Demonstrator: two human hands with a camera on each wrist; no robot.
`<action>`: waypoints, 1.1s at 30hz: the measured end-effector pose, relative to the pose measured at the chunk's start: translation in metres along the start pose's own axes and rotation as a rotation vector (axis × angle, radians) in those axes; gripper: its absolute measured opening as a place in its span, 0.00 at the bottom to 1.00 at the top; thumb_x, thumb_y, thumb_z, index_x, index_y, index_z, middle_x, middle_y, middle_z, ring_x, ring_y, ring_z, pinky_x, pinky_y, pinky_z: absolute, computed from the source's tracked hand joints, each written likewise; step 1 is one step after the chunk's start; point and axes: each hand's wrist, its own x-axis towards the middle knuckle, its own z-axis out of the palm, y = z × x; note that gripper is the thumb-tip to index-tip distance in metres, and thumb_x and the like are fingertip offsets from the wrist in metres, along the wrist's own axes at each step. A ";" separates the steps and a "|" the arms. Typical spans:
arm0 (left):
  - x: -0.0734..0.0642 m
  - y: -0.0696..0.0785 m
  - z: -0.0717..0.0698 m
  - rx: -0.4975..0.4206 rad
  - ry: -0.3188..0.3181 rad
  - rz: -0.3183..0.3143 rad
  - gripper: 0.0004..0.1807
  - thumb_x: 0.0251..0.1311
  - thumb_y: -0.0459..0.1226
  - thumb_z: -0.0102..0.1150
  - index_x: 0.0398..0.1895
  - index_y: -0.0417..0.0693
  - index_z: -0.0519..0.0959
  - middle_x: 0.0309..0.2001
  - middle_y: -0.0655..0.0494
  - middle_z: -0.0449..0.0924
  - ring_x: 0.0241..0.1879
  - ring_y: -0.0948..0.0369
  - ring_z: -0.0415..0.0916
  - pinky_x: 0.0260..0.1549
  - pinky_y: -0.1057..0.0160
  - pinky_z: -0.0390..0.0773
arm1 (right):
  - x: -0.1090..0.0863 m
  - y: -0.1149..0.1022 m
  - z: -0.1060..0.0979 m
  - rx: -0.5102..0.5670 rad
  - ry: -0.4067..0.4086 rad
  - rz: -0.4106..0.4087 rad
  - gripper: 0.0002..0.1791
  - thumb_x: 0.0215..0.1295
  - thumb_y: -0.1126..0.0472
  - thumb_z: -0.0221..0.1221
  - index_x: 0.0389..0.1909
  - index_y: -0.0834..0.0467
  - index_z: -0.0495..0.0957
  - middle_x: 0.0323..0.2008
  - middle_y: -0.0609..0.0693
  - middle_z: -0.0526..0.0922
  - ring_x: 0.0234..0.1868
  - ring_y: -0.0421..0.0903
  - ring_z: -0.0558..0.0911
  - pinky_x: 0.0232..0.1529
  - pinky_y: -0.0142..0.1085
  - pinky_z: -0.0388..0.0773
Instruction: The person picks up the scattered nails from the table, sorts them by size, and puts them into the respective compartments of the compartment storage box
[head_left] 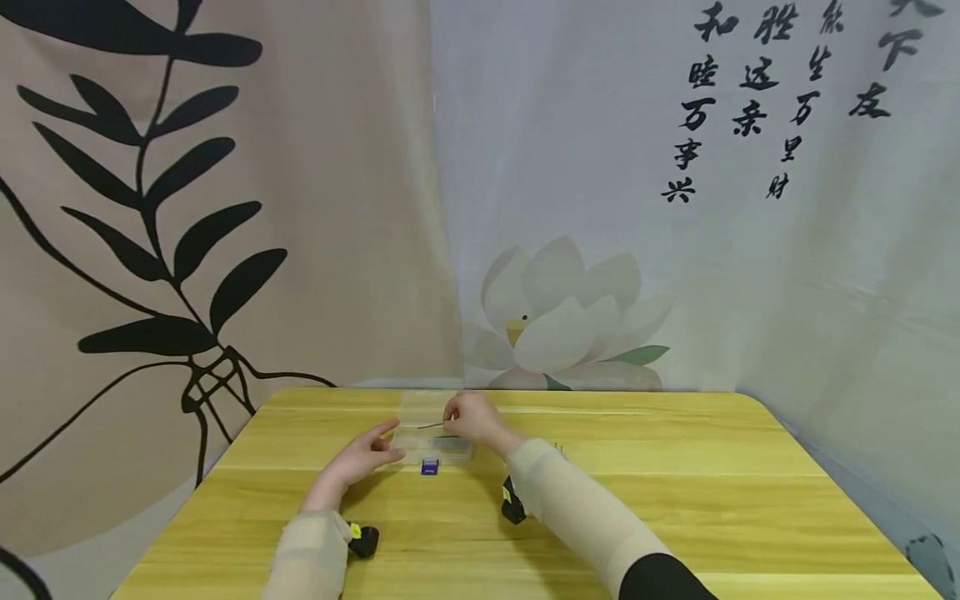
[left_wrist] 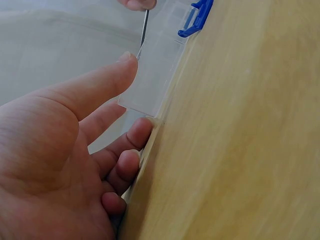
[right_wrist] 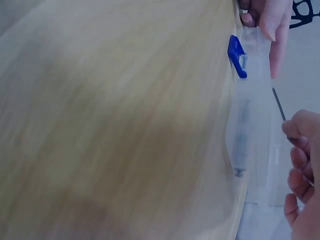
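1. Head view shows the clear box [head_left: 452,457] on the wooden table [head_left: 637,508], between the two hands. Its long side runs from left to right, and the blue latch [head_left: 430,467] is on the near side, facing the person.
2. The right hand [head_left: 474,415] pinches one end of a thin dark rod [head_left: 429,427] between thumb and finger; its other fingers are curled below, as the right wrist view shows. Probably the rod is held by its end so that the rest of it stays free and visible.
3. The rod is above the box. Its free tip points to the left, toward the left hand, and its long axis lies almost parallel to the long side of the box, only slightly slanted. Whether the tip touches the plastic, I cannot tell.
4. The left hand [head_left: 365,458] is at the left end of the box, with thumb and fingers wide apart around the corner. I judge that it is placed there to keep the light box steady; how firmly it presses is not shown.
5. Inside the box, something dark [right_wrist: 241,137] is visible through the wall, too blurred to name.
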 end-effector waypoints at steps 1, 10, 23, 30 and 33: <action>0.000 0.000 0.000 -0.003 0.001 -0.002 0.37 0.62 0.42 0.64 0.73 0.44 0.62 0.45 0.46 0.71 0.45 0.52 0.68 0.47 0.50 0.69 | 0.000 -0.002 0.001 -0.014 0.000 0.001 0.03 0.55 0.61 0.66 0.25 0.51 0.83 0.25 0.40 0.73 0.26 0.37 0.71 0.30 0.31 0.70; 0.001 -0.001 -0.002 -0.002 -0.009 0.013 0.38 0.62 0.42 0.64 0.73 0.43 0.62 0.43 0.47 0.71 0.42 0.53 0.68 0.45 0.52 0.68 | 0.004 -0.008 0.010 -0.074 0.013 0.007 0.04 0.55 0.59 0.66 0.23 0.50 0.83 0.23 0.39 0.72 0.24 0.36 0.70 0.27 0.30 0.69; 0.003 -0.003 0.000 -0.013 -0.003 0.006 0.38 0.62 0.42 0.65 0.72 0.43 0.62 0.43 0.48 0.71 0.42 0.54 0.67 0.44 0.53 0.67 | 0.004 -0.007 0.012 -0.032 0.012 0.023 0.03 0.58 0.60 0.66 0.27 0.52 0.87 0.25 0.40 0.73 0.26 0.36 0.71 0.28 0.30 0.69; 0.001 -0.002 -0.001 -0.004 -0.015 0.008 0.37 0.63 0.42 0.63 0.73 0.43 0.61 0.45 0.46 0.71 0.44 0.52 0.68 0.45 0.50 0.68 | -0.001 -0.003 0.002 0.051 0.001 0.051 0.04 0.62 0.60 0.64 0.32 0.53 0.88 0.27 0.42 0.76 0.28 0.38 0.72 0.29 0.32 0.70; 0.001 -0.005 -0.003 0.003 -0.018 0.006 0.38 0.62 0.43 0.64 0.73 0.45 0.60 0.47 0.45 0.70 0.46 0.51 0.68 0.47 0.49 0.68 | -0.003 0.004 -0.003 0.063 0.004 0.050 0.04 0.62 0.59 0.64 0.33 0.53 0.88 0.30 0.42 0.79 0.30 0.38 0.73 0.32 0.33 0.71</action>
